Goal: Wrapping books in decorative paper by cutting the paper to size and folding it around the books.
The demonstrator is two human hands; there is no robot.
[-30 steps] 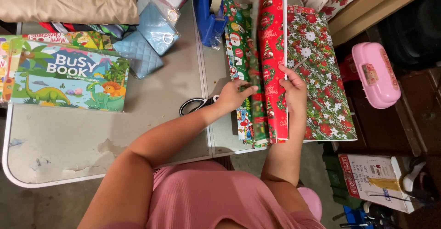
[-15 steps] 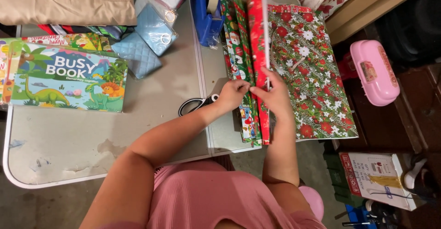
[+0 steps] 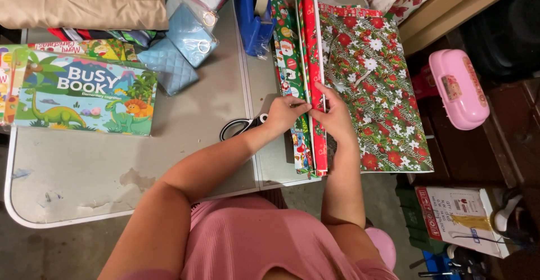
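Note:
My left hand point(image 3: 286, 113) and my right hand point(image 3: 334, 111) pinch the upright edges of a red patterned gift bag point(image 3: 311, 44) that stands folded on its side. A green gift bag with festive figures point(image 3: 286, 49) lies just left of it. A larger bag with red and white flowers point(image 3: 376, 83) lies flat to the right, under my right hand. Black-handled scissors point(image 3: 239, 127) rest on the grey table point(image 3: 112, 173) beside my left wrist.
A colourful dinosaur book point(image 3: 84, 94) lies at the left, blue quilted pouches point(image 3: 180, 49) behind it. A blue tape dispenser point(image 3: 254, 10) stands at the back. A pink case point(image 3: 457, 89) and a white box point(image 3: 464, 218) sit off the table's right side.
The red bag has been folded narrower and stood on edge. My right hand moved left toward my left hand until both meet at the bag's edge.

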